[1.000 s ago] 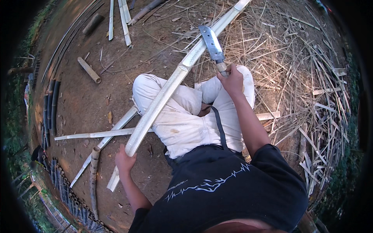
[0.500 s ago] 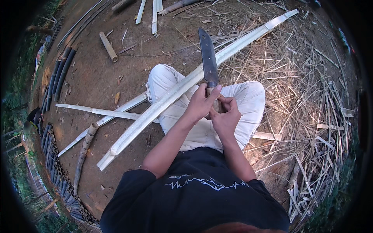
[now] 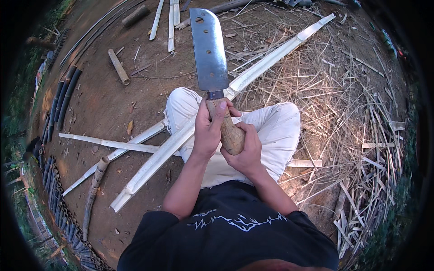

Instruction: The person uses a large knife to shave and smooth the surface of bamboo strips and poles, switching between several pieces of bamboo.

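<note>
Head-camera view: a broad cleaver [image 3: 209, 49] with a wooden handle [image 3: 228, 128] is held upright over the lap, its dark blade rising toward the top of the picture. Both hands are clamped together on the handle: the left hand [image 3: 209, 128] is wrapped around the upper part just below the blade, and the right hand [image 3: 246, 147] is closed around the lower, thicker end, the two touching each other.

Compared with half a second ago, the blade has been brought nearer to the camera and is seen much larger; the grip of both hands has been kept. One second ago only the right hand was on the cleaver, while the left hand was down at the lower end of the split bamboo.

A long split bamboo half [image 3: 181, 140] is laid diagonally across the pale trousers [image 3: 275, 126], from the lower left on the bare earth to the upper right over the dry shavings [image 3: 343, 104]. It passes beneath the hands and is no longer gripped by either.

Thinner bamboo strips [image 3: 108, 144] are seen lying on the ground to the left, crossing under the long half. A short round bamboo piece [image 3: 118, 67] is lying farther up on the dirt, well apart from the hands.
</note>
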### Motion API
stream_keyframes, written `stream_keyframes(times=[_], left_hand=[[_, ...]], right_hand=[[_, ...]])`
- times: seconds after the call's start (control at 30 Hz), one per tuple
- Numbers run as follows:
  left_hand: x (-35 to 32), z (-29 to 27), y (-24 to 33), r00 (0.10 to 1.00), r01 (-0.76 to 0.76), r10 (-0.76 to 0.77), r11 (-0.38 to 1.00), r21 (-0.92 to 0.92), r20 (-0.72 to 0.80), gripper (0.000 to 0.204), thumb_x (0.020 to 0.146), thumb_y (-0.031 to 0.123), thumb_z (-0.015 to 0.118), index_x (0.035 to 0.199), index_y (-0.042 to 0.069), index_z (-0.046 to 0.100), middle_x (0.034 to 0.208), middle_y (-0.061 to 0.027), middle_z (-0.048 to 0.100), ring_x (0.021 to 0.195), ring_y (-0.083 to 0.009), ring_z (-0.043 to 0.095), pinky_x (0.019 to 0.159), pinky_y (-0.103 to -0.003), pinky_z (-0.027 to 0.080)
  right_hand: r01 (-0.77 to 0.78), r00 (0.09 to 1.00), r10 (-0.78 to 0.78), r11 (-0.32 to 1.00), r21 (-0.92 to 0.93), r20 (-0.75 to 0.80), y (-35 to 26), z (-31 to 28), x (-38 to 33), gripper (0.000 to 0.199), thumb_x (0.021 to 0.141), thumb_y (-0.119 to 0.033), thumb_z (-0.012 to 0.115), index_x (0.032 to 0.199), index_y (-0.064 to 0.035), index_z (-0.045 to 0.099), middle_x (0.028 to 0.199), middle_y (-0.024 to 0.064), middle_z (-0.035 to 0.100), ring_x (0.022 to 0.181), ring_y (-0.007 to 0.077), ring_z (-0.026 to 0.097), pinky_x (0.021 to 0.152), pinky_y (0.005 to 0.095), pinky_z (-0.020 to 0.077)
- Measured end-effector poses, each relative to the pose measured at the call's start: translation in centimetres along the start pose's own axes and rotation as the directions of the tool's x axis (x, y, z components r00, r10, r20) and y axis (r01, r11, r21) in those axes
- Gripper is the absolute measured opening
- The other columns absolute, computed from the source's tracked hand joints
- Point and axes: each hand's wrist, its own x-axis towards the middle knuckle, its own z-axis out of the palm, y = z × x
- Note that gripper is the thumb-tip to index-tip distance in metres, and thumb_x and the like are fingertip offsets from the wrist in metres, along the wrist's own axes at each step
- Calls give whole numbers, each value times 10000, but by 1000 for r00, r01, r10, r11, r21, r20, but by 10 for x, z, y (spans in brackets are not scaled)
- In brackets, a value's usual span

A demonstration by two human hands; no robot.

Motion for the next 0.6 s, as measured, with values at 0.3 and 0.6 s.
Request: stream_keyframes(times=[0.3,0.6], left_hand=[[-7,22,27,995,-35,33,999,19,94,351,951,200,395,1197,-31,491,1032,-160,627,975,-216,622,941,-377,487],[-14,24,36,991,101,-78,966,-240,105,491,894,195,366,1293,-58,497,1141,-216,647,1106,-286,621,1048,-431,436]], right_hand=[[181,948,-206,976,-121,-244,-7,-5,25,677,602,-28,850,1190,15,516,998,165,607,863,334,631,721,393,535],[260,913,-275,962,-88,-301,-9,-5,32,691,586,-24,861,1179,19,510,1086,185,615,942,318,639,817,382,519]])
